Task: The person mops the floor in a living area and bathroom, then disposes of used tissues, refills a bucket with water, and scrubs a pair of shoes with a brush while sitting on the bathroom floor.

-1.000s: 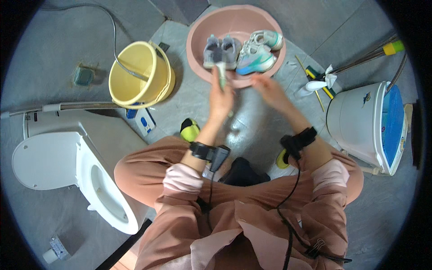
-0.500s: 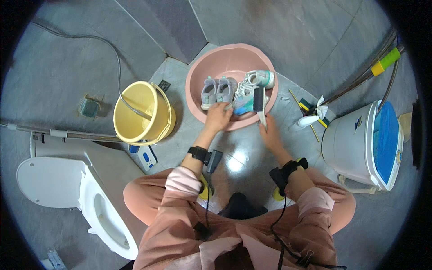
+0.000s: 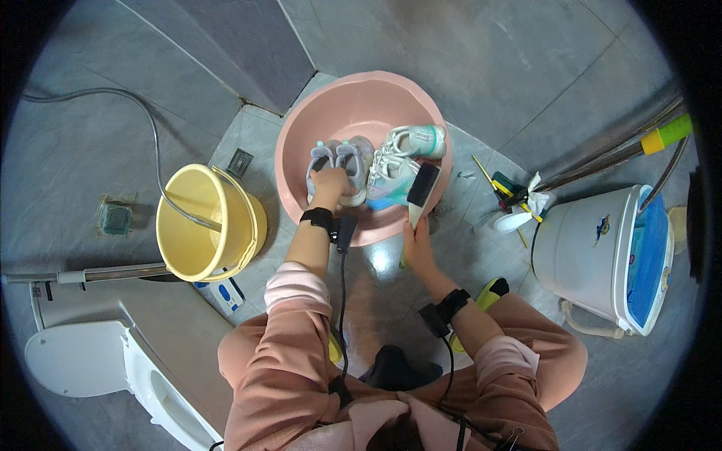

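Observation:
A pink basin [image 3: 297, 124] stands on the floor in front of me. Inside it, a pair of small grey shoes [image 3: 359, 150] sits on the left, and white-and-turquoise lace-up sneakers [image 3: 392, 177] lie on the right, one behind the other. My left hand [image 3: 329, 186] reaches over the near rim, its fingers closed around the openings of the grey shoes; the fingertips are partly hidden. By the near right rim, my right hand [image 3: 419, 244] is closed on the pale handle of a scrub brush [image 3: 423, 186]. Its dark bristles face up beside the sneakers.
A yellow bucket [image 3: 173, 259] with a shower hose [image 3: 154, 124] in it stands left, near the toilet [image 3: 83, 357]. On the right are a white bin-like machine [image 3: 575, 252] with a blue top and a white spray bottle [image 3: 513, 221]. A floor drain [image 3: 240, 163] lies behind the bucket.
My left hand has moved from the basin's near side onto the grey shoes. The brush in my right hand has tilted and shifted slightly nearer. The whole view has shifted.

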A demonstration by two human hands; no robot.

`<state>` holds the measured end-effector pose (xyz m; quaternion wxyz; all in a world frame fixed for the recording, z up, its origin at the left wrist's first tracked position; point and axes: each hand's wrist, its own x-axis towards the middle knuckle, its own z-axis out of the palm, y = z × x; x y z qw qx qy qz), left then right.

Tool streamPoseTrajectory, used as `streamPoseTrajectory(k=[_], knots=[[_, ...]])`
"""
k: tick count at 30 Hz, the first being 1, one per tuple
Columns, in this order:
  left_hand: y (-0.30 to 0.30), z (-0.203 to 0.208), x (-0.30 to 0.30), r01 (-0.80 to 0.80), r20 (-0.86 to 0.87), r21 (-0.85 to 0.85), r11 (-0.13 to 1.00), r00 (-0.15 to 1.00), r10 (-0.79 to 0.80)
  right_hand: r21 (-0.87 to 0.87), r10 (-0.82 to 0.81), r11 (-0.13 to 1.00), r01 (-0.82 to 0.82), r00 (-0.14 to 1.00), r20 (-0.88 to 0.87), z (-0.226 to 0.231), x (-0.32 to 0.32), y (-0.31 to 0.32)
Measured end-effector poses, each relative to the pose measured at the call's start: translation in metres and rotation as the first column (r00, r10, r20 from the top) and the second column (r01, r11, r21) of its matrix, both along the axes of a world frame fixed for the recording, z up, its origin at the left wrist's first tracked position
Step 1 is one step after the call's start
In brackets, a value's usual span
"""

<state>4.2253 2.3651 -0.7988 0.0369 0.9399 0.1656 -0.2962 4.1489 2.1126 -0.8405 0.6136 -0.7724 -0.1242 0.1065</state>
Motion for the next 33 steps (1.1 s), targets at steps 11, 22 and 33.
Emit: streamPoseTrajectory(k=[11, 22, 33], knots=[[-0.002, 0.077, -0.022, -0.138, 0.692, 0.034, 0.990, 0.717, 0.076, 0.118, 0.130, 0.987, -0.108, 0.973, -0.193, -0.014, 0.047, 0.043], [-0.078, 0.186, -0.182, 0.441, 0.773, 0.000, 0.897, 0.570, -0.280, -0.027, -0.024, 1.000, 0.016, 0.947, -0.321, -0.014, 0.045, -0.053], [-0.121, -0.016, -0.274, 0.468, 0.450, -0.149, 0.871, 0.816, -0.361, -0.321, -0.117, 0.946, -0.040, 0.884, -0.454, -0.047, -0.012, -0.137]])
